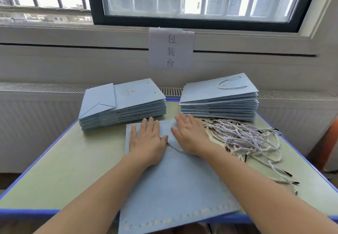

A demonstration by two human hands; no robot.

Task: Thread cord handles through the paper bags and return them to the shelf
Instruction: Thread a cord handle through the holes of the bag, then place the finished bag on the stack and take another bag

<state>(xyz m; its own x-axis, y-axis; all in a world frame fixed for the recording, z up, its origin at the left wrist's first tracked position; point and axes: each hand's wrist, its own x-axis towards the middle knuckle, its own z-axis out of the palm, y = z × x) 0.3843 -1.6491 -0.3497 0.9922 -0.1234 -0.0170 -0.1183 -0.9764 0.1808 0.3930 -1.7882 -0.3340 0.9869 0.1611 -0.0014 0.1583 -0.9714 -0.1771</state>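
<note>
Paper bag [175,184] flat on the green table [73,160], near edge overhanging the table's front. Left hand [146,142] and right hand [190,137] pressed palm-down on the bag's far half, fingers straight and spread, gripping nothing, thumbs close together. Short length of cord [174,147] on the bag between the hands. Loose cords [245,138] heaped just right of the bag. Two stacks of bags behind it: left stack [124,106], right stack [219,100].

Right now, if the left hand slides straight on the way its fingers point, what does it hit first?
Probably the left stack of folded paper bags. The left hand lies flat on the light-blue paper bag, fingers aimed at that stack's near edge, with little bare bag between. Depth is hard to judge here.
</note>
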